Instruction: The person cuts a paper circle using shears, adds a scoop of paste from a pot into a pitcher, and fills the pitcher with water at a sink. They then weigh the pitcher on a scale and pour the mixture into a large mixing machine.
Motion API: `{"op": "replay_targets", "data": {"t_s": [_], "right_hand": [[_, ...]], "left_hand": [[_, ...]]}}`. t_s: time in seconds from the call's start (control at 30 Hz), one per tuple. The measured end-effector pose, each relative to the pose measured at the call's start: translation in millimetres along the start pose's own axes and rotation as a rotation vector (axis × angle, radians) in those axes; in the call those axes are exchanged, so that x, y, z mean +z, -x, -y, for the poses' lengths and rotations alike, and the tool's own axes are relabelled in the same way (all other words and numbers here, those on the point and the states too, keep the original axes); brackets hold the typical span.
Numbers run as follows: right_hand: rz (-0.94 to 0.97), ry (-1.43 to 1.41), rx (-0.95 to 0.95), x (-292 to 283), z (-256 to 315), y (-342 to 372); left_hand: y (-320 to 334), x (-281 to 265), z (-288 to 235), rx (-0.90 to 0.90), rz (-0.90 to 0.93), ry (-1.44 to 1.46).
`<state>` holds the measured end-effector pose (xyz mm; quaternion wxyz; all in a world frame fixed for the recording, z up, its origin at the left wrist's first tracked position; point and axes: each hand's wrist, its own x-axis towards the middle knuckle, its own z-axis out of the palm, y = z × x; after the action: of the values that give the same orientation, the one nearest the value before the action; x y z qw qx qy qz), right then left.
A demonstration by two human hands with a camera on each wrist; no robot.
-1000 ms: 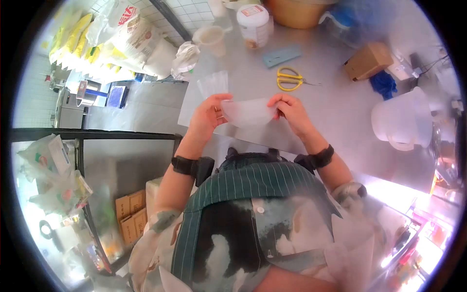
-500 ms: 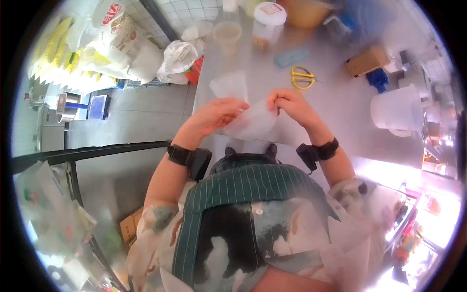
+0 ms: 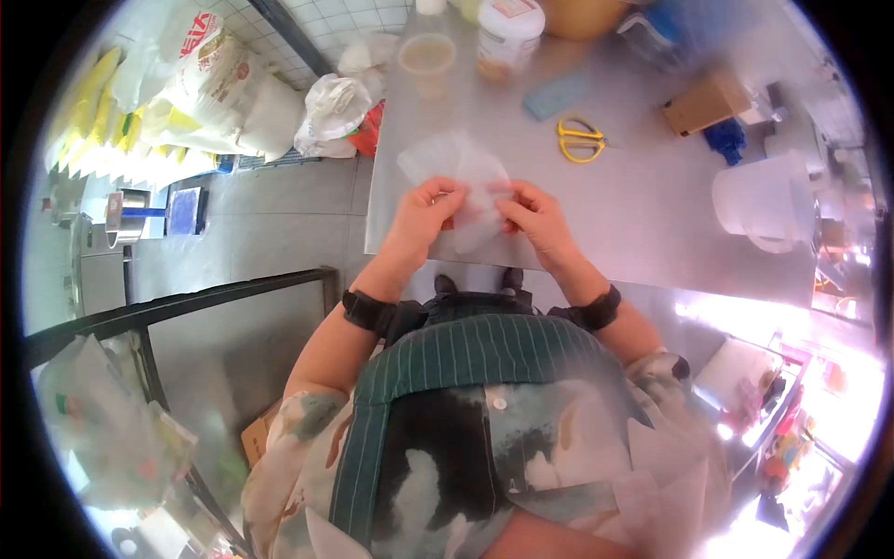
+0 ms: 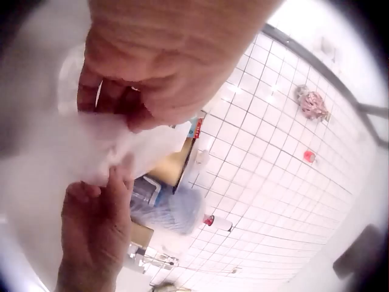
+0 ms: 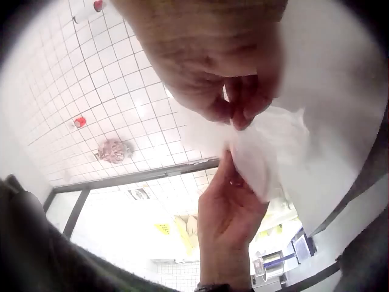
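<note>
Above the near edge of the counter (image 3: 652,214), toward its near left corner, a thin, see-through sheet (image 3: 481,219) spans the gap between two hands. The left hand (image 3: 419,224) pinches one side with thumb and fingers; the right hand (image 3: 545,226) pinches the other, the fingertips of the two close but apart.

The likeliest trouble is a tear or crease: the sheet looks flimsy, and an uneven pull from two small grips could split it or tug it out of one pinch. If both grips loosen, it could drop over the near edge to the floor, since its lower end hangs close to that rim. A second sheet (image 3: 419,158) lies just beyond the left hand, and the two overlap in the head view; whether they touch, I cannot tell. If they do, one could drag or cling to the other.

The left edge of the counter is near the left hand, so that side seems to leave the tighter margin. The cup (image 3: 428,61) stands toward the far left corner, the tub (image 3: 509,35) beside it. The scissors (image 3: 599,142) lie beyond the right hand, near enough for a forward sweep to brush them. The widest room appears to run rightward along the near edge, up to the bucket (image 3: 768,200) by the right edge.
</note>
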<state>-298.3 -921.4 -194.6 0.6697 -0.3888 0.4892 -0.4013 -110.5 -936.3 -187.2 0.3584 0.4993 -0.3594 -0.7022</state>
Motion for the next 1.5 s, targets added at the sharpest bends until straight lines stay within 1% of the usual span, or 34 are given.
{"op": "replay_targets", "data": {"t_s": [0.03, 0.07, 0.13, 0.2, 0.23, 0.27, 0.3, 0.33, 0.37, 0.43, 0.47, 0.5, 0.53, 0.57, 0.63, 0.7, 0.77, 0.83, 0.87, 0.93, 1.0, 1.07, 1.13, 1.17, 1.2, 1.23, 1.27, 1.3, 1.33, 1.37, 1.4, 1.43, 1.47, 1.5], "right_hand": [[-0.044, -0.045, -0.019, -3.1, 0.9, -0.4], [-0.036, -0.05, -0.021, -7.0, 2.3, -0.8], [0.07, -0.008, -0.086, -16.1, 6.3, -0.9], [0.087, 0.006, -0.078, -25.2, 11.2, -0.7], [0.102, 0.021, -0.069, -29.9, 12.9, -1.2], [0.106, 0.018, -0.07, -35.2, 14.1, -2.6], [0.133, 0.018, -0.105, -40.7, 15.5, -4.5], [0.16, 0.018, -0.14, -44.5, 16.6, -5.3], [0.163, 0.014, -0.141, -47.5, 17.9, -5.2], [0.185, 0.104, -0.201, -51.2, 24.8, -3.8], [0.186, 0.101, -0.202, -52.3, 28.6, -2.9], [0.203, 0.167, -0.206, -52.9, 32.6, -1.8], [0.219, 0.233, -0.21, -54.2, 35.0, -1.3], [0.219, 0.229, -0.211, -56.1, 35.7, -1.2], [0.237, 0.577, -0.472, -60.4, 36.2, -1.6], [0.268, 0.529, -0.435, -66.5, 33.5, -4.9], [0.297, 0.484, -0.397, -71.8, 30.0, -10.6], [0.377, 0.288, -0.251, -78.1, 28.0, -17.2], [0.377, 0.288, -0.251, -79.8, 27.4, -19.9], [0.426, 0.261, -0.27, -82.0, 27.1, -24.0], [0.442, 0.26, -0.285, -80.2, 27.5, -25.2], [0.455, 0.263, -0.301, -78.3, 28.2, -25.6], [0.441, 0.414, -0.418, -77.8, 29.0, -25.3], [0.436, 0.415, -0.42, -78.1, 29.4, -25.8], [0.45, 0.501, -0.496, -80.3, 29.7, -27.2], [0.461, 0.589, -0.571, -83.6, 30.1, -28.5], [0.448, 0.594, -0.572, -85.8, 30.4, -30.3], [0.173, 0.614, -0.529, -86.8, 30.1, -33.8], [-0.097, 0.625, -0.481, -88.2, 28.7, -38.6], [-0.102, 0.626, -0.48, -95.2, 24.7, -50.2], [-0.359, 0.904, -0.594, -107.1, 16.5, -65.6], [-0.624, 1.179, -0.7, -118.4, 6.6, -76.2], [-0.628, 1.179, -0.7, -128.2, -5.8, -82.2], [-0.624, 1.221, -0.639, -138.1, -18.1, -87.9]], "left_hand": [[0.0, 0.3, -0.2, 0.004, -0.009, -0.006], [-0.5, 0.2, 1.3, -0.001, 0.013, 0.043], [0.9, 0.6, 1.1, -0.008, 0.032, 0.089], [2.7, 3.0, -2.9, -0.002, 0.16, 0.193], [3.8, 7.4, -5.5, -0.001, 0.157, 0.19], [5.6, 12.0, -8.6, -0.035, 0.146, 0.263], [7.1, 17.2, -11.3, -0.07, 0.134, 0.337], [7.3, 21.5, -11.3, -0.07, 0.131, 0.334], [7.0, 25.8, -11.3, -0.091, 0.108, 0.306], [5.1, 32.1, -10.1, -0.112, 0.083, 0.274], [2.7, 33.8, -7.0, -0.16, 0.111, 0.206], [1.4, 36.6, -5.5, -0.209, 0.139, 0.139], [0.5, 39.8, -4.2, -0.209, 0.138, 0.135], [0.0, 43.4, -2.6, -0.204, 0.116, 0.139], [-2.4, 46.7, 0.6, -0.2, 0.091, 0.14], [-5.3, 45.2, 3.2, -0.193, 0.079, -0.063], [-4.3, 46.6, 4.3, -0.174, 0.072, -0.067], [-2.2, 50.7, 1.7, -0.156, 0.071, -0.069], [-0.7, 52.5, -0.6, -0.169, 0.067, -0.054], [0.0, 54.6, -1.9, -0.181, 0.058, -0.039], [0.9, 52.9, -2.6, -0.205, 0.035, 0.045], [1.3, 52.5, -2.7, -0.191, 0.01, -0.015], [1.4, 52.1, -3.0, -0.176, -0.006, -0.079], [1.4, 51.2, -3.8, -0.166, -0.014, -0.147], [0.0, 51.1, -4.7, -0.155, -0.017, -0.217], [-0.8, 50.9, -4.3, -0.154, -0.004, -0.221], [-0.9, 49.6, -2.8, -0.112, -0.03, -0.245], [-2.3, 48.4, -1.5, -0.069, -0.058, -0.267], [-4.5, 47.5, 0.0, -0.067, -0.05, -0.268], [-5.7, 46.0, 1.9, -0.042, -0.097, -0.222], [-4.9, 44.7, 3.6, -0.023, -0.145, -0.178], [-4.4, 45.3, 3.7, -0.025, -0.141, -0.181], [-5.5, 47.7, 2.8, -0.006, -0.161, -0.098], [-6.6, 50.0, 1.9, 0.016, -0.182, -0.016]]}}
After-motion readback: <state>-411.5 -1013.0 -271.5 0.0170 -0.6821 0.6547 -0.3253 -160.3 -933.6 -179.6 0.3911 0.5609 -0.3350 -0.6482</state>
